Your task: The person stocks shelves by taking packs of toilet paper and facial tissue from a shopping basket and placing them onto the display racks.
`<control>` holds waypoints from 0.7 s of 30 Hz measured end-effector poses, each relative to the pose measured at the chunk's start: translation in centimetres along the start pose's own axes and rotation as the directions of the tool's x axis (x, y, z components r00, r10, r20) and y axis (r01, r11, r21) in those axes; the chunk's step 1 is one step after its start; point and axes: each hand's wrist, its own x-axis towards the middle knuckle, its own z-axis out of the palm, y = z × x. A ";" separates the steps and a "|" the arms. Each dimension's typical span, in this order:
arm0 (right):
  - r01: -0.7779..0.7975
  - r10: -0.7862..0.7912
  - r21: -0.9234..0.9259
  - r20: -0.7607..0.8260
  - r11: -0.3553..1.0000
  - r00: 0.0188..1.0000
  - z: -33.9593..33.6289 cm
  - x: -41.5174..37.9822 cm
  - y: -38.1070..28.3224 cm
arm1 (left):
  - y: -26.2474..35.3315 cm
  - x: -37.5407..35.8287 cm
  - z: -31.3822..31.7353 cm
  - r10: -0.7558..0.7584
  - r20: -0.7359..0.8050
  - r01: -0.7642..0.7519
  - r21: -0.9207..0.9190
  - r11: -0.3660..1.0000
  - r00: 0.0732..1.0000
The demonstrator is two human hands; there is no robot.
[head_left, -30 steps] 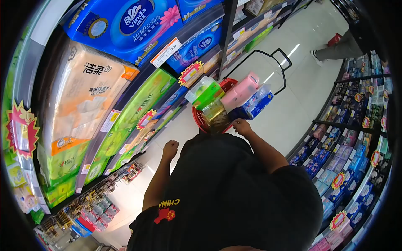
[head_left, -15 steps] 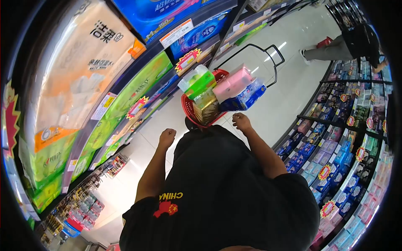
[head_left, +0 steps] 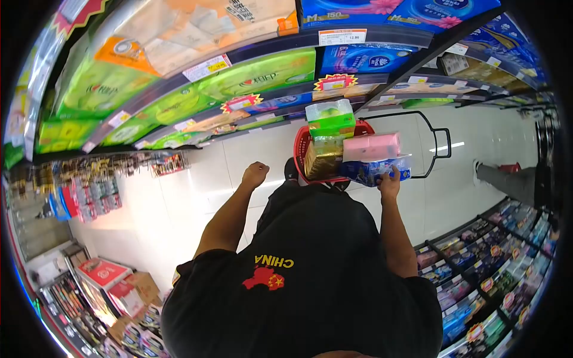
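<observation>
A red basket (head_left: 302, 145) with a black handle stands on the floor beside the shelf. It holds a green-and-clear pack (head_left: 332, 122), a gold pack (head_left: 323, 159), a pink pack (head_left: 373, 147) and a blue pack (head_left: 362, 172), with the blue one on the side nearest my body. My right hand (head_left: 389, 182) is at the right part of the blue pack, its fingers bent against the wrapping. To the left of the basket, my left hand (head_left: 255, 173) hangs in the air, loosely curled, with nothing visible in it.
Shelves of tissue packs (head_left: 256, 74) curve across the top. Lower right, another shelf (head_left: 477, 268) carries small packs. A person in grey trousers (head_left: 507, 182) is at the right. Boxes (head_left: 104, 271) and hanging goods are at the left. Tiled floor (head_left: 203, 206) lies between.
My right hand has gone from beside the basket onto the blue pack. The view has turned, so the shelf now runs across the top. My left hand stays loosely curled.
</observation>
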 end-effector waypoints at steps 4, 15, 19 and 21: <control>0.162 -0.117 -0.401 0.136 0.902 0.984 -3.8 3.5 0.9 | 0.7 -4.5 6.0 0.012 -0.010 -0.012 -0.068 0.998 1.000; 0.171 -0.114 -0.456 0.149 0.873 0.982 -11.5 10.1 5.1 | 5.4 -12.3 13.6 0.051 -0.006 -0.050 0.063 0.997 0.999; 0.063 0.012 -0.309 0.237 0.949 0.972 -11.2 6.3 5.1 | 3.8 -11.1 14.6 0.003 0.073 0.003 -0.086 0.996 0.997; 0.081 -0.011 -0.308 0.225 0.948 0.974 -11.1 3.8 5.4 | 3.4 -10.8 15.3 0.050 0.038 -0.048 -0.068 0.997 0.998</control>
